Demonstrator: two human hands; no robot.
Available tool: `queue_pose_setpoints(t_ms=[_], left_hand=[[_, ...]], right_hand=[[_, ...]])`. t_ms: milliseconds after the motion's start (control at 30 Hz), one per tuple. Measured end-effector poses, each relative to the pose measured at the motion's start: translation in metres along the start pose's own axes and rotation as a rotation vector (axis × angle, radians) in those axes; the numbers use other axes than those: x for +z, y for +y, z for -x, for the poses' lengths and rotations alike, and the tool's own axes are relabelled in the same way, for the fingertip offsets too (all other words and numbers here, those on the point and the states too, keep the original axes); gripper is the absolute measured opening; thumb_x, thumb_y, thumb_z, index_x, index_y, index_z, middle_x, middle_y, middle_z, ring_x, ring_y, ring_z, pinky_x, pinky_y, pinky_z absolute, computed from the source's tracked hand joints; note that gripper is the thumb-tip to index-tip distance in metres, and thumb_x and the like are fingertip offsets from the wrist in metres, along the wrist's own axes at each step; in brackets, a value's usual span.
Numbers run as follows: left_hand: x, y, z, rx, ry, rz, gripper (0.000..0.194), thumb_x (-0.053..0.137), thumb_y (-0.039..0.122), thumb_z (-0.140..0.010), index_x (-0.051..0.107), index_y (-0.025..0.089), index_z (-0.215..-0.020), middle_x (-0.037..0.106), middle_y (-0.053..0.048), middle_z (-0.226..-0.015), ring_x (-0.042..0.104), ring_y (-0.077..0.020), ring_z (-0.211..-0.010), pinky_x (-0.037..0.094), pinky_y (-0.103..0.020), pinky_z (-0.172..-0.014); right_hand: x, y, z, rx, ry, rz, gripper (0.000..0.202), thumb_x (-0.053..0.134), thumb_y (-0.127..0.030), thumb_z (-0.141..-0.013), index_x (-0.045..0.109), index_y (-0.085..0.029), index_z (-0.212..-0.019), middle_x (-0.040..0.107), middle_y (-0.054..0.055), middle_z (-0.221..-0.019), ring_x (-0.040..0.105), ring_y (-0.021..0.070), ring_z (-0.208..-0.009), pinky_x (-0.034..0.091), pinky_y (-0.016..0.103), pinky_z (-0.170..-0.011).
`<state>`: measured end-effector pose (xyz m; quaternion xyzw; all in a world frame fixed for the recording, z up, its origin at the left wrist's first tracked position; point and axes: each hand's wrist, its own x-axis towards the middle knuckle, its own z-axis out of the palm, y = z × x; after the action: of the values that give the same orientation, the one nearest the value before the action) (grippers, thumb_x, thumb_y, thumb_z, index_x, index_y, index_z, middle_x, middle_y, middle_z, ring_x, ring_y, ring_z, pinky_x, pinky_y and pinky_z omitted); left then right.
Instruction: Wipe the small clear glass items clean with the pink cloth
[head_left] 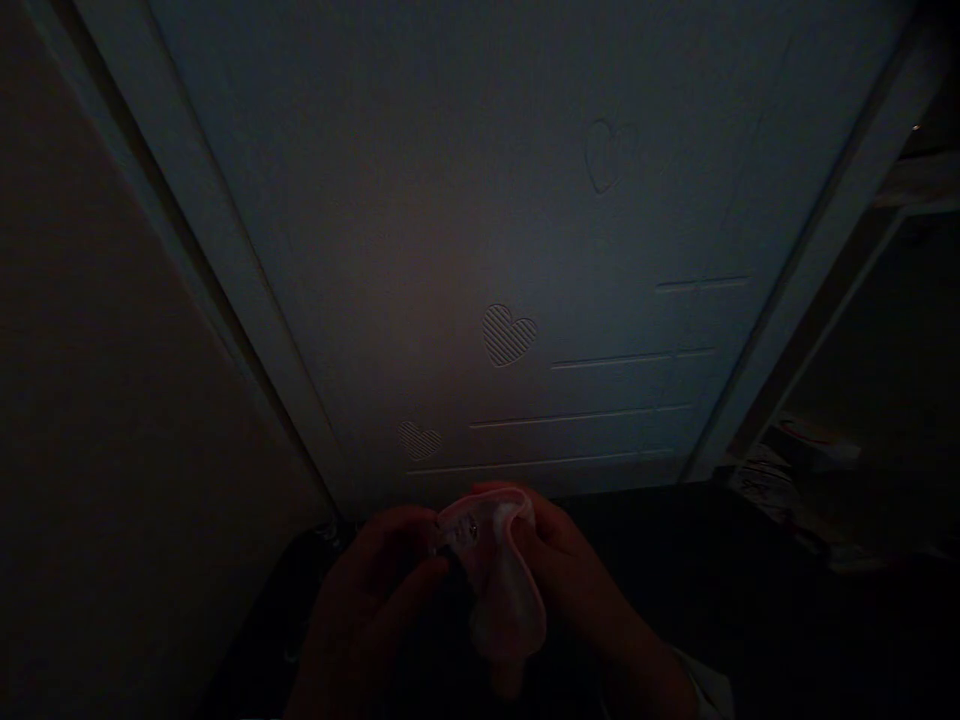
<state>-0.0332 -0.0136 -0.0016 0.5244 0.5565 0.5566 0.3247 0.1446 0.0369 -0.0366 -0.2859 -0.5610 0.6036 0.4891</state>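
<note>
In dim light, both hands hold a small, soft pink fabric piece with a paler inside and a thicker rim, its lower part hanging down. My right hand is closed on its right side, the thumb pressed against the curled rim. My left hand pinches its left end between thumb and fingers. A shiny, clear-looking patch with faint marks shows beside the left fingertips. A small dark bit lies by the left thumb tip. What kind of article the fabric is, I cannot make out.
A pale door or panel with engraved hearts and lines stands right ahead. A brownish wall runs along the left. At the right, white packages or papers sit low beside a dark shelf-like frame. The floor is nearly black.
</note>
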Motion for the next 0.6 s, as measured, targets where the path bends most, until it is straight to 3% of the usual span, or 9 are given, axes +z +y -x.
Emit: queue_pose_setpoints(t_ms=[167, 433, 600], left_hand=[[0.0, 0.001, 0.0, 0.007, -0.02, -0.048, 0.017, 0.079, 0.029, -0.068, 0.076, 0.027, -0.085, 0.075, 0.001, -0.08, 0.069, -0.0195, -0.077, 0.054, -0.027, -0.072], [0.006, 0.014, 0.001, 0.061, -0.02, -0.106, 0.012, 0.077, 0.028, -0.064, 0.076, 0.027, -0.076, 0.075, 0.001, -0.071, 0.068, -0.0206, -0.071, 0.054, -0.028, -0.068], [0.007, 0.014, 0.001, 0.072, -0.022, -0.106, 0.01, 0.077, 0.027, -0.065, 0.075, 0.028, -0.075, 0.074, 0.002, -0.07, 0.068, -0.0194, -0.069, 0.054, -0.027, -0.067]], right_hand=[[0.006, -0.01, 0.0, 0.077, 0.028, 0.146, 0.043, 0.068, -0.024, -0.075, 0.069, -0.023, -0.119, 0.075, 0.005, -0.105, 0.069, 0.022, -0.089, 0.055, 0.034, -0.079], [0.018, -0.015, 0.001, 0.007, 0.075, 0.188, 0.033, 0.059, -0.038, -0.082, 0.067, -0.02, -0.109, 0.067, 0.003, -0.087, 0.062, 0.0178, -0.074, 0.049, 0.027, -0.065], [0.017, -0.011, 0.001, -0.101, 0.093, 0.305, 0.03, 0.052, -0.037, -0.091, 0.067, -0.019, -0.111, 0.068, 0.004, -0.085, 0.062, 0.0179, -0.075, 0.049, 0.028, -0.067]])
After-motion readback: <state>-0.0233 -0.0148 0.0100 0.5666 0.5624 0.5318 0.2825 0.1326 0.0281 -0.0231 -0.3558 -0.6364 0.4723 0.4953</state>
